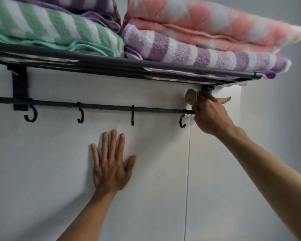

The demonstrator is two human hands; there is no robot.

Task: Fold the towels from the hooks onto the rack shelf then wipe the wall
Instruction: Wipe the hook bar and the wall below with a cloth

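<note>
Four folded fluffy towels sit on the black metal rack shelf (111,62): a green and white striped towel (56,30) on the left with a purple striped towel (94,7) on top of it, and a pink and white towel (215,23) lying on another purple and white striped towel (198,51) on the right. The four black hooks (80,116) on the thin bar below hang bare. The left hand (109,164) lies flat on the white wall (50,162), fingers spread apart. The right hand (210,115) is squeezed around a crumpled tan cloth (191,98), pressing it on the wall just under the shelf's right end.
</note>
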